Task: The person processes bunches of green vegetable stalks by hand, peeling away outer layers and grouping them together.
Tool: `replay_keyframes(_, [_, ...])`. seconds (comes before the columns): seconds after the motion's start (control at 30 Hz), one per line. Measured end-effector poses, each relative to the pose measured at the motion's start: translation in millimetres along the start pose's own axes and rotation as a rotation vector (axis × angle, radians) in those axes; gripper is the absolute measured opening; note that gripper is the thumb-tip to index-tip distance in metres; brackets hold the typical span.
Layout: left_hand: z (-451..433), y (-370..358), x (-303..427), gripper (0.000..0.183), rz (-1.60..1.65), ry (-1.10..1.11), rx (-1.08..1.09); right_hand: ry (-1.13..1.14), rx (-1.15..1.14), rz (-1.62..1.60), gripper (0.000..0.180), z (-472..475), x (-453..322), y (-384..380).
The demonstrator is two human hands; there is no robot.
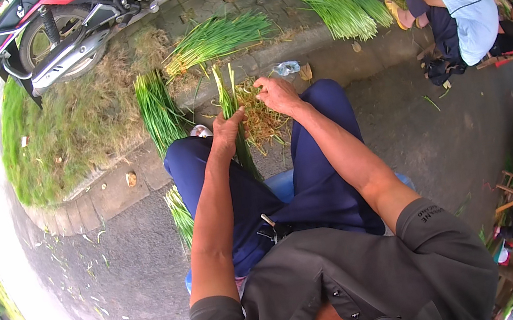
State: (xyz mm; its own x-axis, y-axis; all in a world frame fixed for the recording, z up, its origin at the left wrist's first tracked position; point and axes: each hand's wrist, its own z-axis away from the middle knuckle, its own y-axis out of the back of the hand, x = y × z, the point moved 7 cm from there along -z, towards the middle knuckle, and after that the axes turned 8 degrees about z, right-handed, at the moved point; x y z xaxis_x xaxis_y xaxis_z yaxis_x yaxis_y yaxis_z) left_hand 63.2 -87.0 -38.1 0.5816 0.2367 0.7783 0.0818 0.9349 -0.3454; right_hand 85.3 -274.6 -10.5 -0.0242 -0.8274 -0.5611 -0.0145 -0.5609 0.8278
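Observation:
My left hand (pixel 229 130) is closed around a small bunch of long green stalks (pixel 227 95), which look like garlic chives or scallions. Their pale ends point away from me and the green leaves hang down between my knees. Just to the right, my right hand (pixel 279 95) is raised with bent fingers apart, and I see nothing in it. A heap of yellowish-brown trimmings (pixel 264 120) lies on the ground between and below the hands. Beside my left knee lies a thick bundle of green stalks (pixel 158 110). Another bundle (pixel 180 213) is partly hidden by my left leg.
More green stalks (pixel 221 39) lie on the pavement ahead, and further bundles (pixel 337 6) at right. A clear plastic piece (pixel 287 68) rests by the curb (pixel 319 45). A motorcycle (pixel 87 30) stands at upper left. A seated person (pixel 466 13) is at right. I sit on something blue (pixel 282 185).

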Motion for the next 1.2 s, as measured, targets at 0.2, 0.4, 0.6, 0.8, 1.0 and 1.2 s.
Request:
replay_keyframes(0.2, [3.3,-9.8,5.4,0.028,0.160,0.041,-0.128,0.018,-0.001,0.038,0.027,1.8,-3.8,3.8])
replay_keyframes(0.4, [8.2,-16.6,10.2,0.034,0.141,0.044,-0.201,-0.030,0.007,-0.293,0.032,-2.7,-13.1,6.8])
replay_keyframes(0.6, [8.9,-25.4,6.6,0.036,-0.040,0.025,-0.221,-0.178,-0.076,-0.692,0.060,-9.4,-7.5,2.0])
replay_keyframes(0.8, [11.8,-29.7,-6.7,0.035,-0.191,0.009,-0.185,-0.272,-0.313,-0.858,0.047,1.7,-25.1,-17.4])
replay_keyframes(1.0, [-0.1,-32.1,-19.4,0.041,-0.426,-0.080,-0.164,-0.346,-0.177,-1.085,0.043,1.1,-15.1,-34.0])
replay_keyframes(1.2, [4.7,-2.7,-7.3,0.059,-0.705,-0.331,0.057,-0.374,0.008,-1.278,0.050,-7.2,-3.5,-23.9])
